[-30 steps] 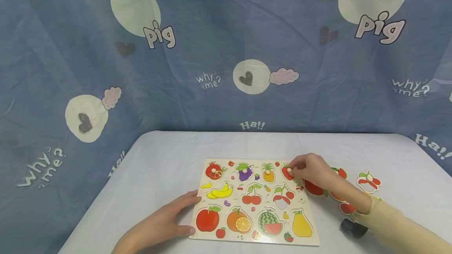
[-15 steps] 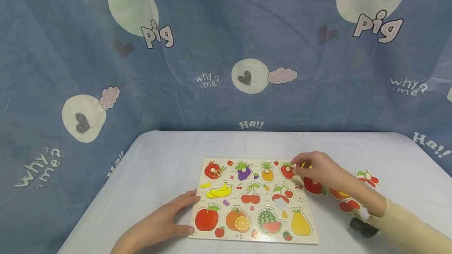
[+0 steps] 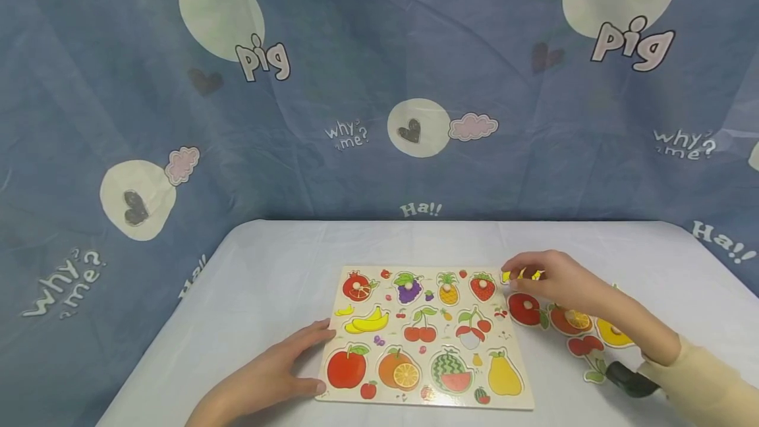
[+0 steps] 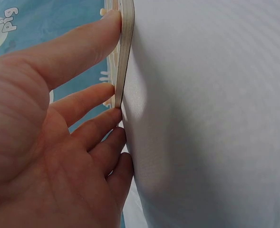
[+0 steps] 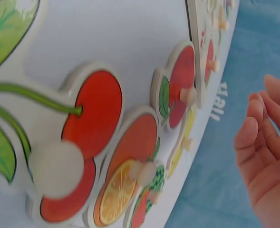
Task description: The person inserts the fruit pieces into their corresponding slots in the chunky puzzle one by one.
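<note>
A wooden fruit puzzle board (image 3: 391,341) lies on the table, with pomegranate, grape, pineapple and strawberry (image 3: 482,287) knobbed pieces in its top row. My left hand (image 3: 275,368) rests at the board's left edge; in the left wrist view its straight thumb and fingertips touch the edge. To the right of the board, my right hand (image 3: 548,275) hovers over the banana piece (image 3: 538,275), which it partly hides. In the right wrist view, its bent fingers are bunched together with nothing held, apart from the banana piece's knob (image 5: 187,143).
Loose knobbed pieces lie right of the board: an apple (image 3: 524,309), an orange (image 3: 570,321), a pear (image 3: 611,333) and cherries (image 3: 586,348). A watermelon piece (image 5: 140,209) shows in the right wrist view. A dark device (image 3: 631,379) sits by the right wrist. Patterned blue cloth (image 3: 356,176) hangs behind.
My right hand has let go of the strawberry piece, which stays in the board's top right corner, and has moved right to the banana piece. The left hand keeps its place.
</note>
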`<state>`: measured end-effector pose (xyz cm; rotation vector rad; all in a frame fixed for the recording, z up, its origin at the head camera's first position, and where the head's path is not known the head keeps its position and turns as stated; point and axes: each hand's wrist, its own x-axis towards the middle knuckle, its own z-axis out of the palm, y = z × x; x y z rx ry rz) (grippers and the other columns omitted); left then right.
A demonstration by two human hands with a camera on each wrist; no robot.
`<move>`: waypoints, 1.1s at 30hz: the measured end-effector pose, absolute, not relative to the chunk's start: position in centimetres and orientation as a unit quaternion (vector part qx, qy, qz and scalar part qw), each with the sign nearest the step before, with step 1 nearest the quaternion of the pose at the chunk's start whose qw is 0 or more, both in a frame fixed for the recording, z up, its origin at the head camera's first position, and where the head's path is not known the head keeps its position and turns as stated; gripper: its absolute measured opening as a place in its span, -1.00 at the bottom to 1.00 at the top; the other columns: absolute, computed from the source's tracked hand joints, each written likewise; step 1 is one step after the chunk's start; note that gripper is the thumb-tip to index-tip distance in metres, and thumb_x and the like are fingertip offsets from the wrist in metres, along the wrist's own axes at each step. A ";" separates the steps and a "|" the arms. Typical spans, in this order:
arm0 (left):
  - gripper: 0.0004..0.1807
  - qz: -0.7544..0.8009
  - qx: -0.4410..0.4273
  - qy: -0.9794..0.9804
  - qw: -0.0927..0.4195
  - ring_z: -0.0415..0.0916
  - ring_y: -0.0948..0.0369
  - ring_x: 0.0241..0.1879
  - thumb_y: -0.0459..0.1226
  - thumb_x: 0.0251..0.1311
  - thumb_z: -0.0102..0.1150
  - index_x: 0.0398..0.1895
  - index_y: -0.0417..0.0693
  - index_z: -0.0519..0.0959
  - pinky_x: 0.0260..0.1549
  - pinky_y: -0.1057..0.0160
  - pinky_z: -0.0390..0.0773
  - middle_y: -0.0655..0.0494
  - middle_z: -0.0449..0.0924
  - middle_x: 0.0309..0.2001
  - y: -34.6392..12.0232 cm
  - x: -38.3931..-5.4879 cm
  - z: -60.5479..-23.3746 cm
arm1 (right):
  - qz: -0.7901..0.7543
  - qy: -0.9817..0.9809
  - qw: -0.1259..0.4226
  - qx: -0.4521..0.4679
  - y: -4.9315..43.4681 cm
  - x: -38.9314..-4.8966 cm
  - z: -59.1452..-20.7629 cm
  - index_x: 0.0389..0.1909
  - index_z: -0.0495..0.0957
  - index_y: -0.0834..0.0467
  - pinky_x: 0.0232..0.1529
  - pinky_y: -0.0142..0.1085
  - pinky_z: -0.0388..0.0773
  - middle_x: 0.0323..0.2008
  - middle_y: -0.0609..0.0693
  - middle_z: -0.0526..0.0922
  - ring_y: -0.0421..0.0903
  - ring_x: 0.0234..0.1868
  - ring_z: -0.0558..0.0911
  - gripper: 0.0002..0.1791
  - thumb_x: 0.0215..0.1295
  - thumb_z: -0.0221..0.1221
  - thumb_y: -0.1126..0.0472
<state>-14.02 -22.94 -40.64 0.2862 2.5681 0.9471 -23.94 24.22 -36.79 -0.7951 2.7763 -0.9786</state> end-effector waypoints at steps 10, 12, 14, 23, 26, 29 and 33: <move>-0.13 0.343 0.096 0.913 0.200 0.20 -0.04 0.34 0.03 -0.07 0.50 0.39 0.21 0.37 0.19 -0.28 0.32 0.05 0.19 0.46 -22.9 -14.1 -40.8 | -0.309 0.911 0.051 -0.270 25.6 -24.3 -36.7 -0.01 0.66 0.15 -0.15 -0.27 0.61 -0.15 -0.06 0.70 -0.17 -0.21 0.56 -0.69 0.21 0.33 0.30; -0.13 0.345 0.094 0.912 0.202 0.19 -0.04 0.34 0.03 -0.07 0.49 0.39 0.21 0.37 0.19 -0.29 0.32 0.05 0.19 0.47 -22.9 -14.1 -40.8 | -0.308 0.911 0.052 -0.269 25.9 -24.4 -36.7 -0.01 0.66 0.15 -0.15 -0.28 0.61 -0.12 -0.05 0.70 -0.17 -0.20 0.56 -0.70 0.22 0.31 0.30; -0.13 0.345 0.093 0.912 0.201 0.19 -0.04 0.35 0.03 -0.07 0.50 0.39 0.22 0.37 0.19 -0.29 0.32 0.05 0.19 0.46 -22.9 -14.0 -40.8 | -0.309 0.910 0.053 -0.269 26.1 -24.5 -36.8 -0.01 0.65 0.16 -0.15 -0.28 0.60 -0.10 -0.04 0.70 -0.18 -0.20 0.56 -0.71 0.23 0.30 0.31; -0.15 0.344 0.094 0.913 0.200 0.19 -0.06 0.35 0.00 -0.07 0.50 0.38 0.21 0.39 0.19 -0.31 0.31 0.03 0.20 0.46 -22.9 -14.0 -40.9 | -0.316 0.909 0.075 -0.261 26.8 -25.4 -37.0 -0.01 0.66 0.15 -0.19 -0.34 0.61 -0.11 -0.03 0.70 -0.13 -0.18 0.57 -0.73 0.27 0.27 0.31; -0.15 0.345 0.095 0.912 0.199 0.19 -0.06 0.35 -0.01 -0.07 0.50 0.38 0.20 0.39 0.19 -0.32 0.30 0.02 0.21 0.46 -22.9 -14.1 -40.8 | -0.318 0.911 0.080 -0.251 26.9 -25.6 -37.0 -0.01 0.66 0.15 -0.18 -0.34 0.61 -0.11 -0.02 0.70 -0.09 -0.17 0.57 -0.73 0.28 0.25 0.32; -0.16 0.344 0.098 0.913 0.197 0.19 -0.05 0.35 -0.02 -0.07 0.50 0.37 0.19 0.40 0.20 -0.31 0.29 0.03 0.21 0.45 -22.8 -14.1 -40.8 | -0.315 0.913 0.082 -0.245 27.1 -25.9 -37.0 -0.02 0.66 0.16 -0.16 -0.33 0.61 -0.13 -0.04 0.69 -0.07 -0.17 0.57 -0.74 0.28 0.24 0.32; -0.16 0.343 0.103 0.913 0.194 0.19 -0.05 0.36 -0.02 -0.07 0.51 0.37 0.20 0.40 0.21 -0.30 0.29 0.03 0.21 0.45 -23.0 -14.1 -40.8 | -0.309 0.915 0.084 -0.247 27.3 -26.3 -37.1 -0.03 0.66 0.16 -0.16 -0.33 0.60 -0.17 -0.09 0.68 -0.09 -0.18 0.58 -0.75 0.28 0.26 0.31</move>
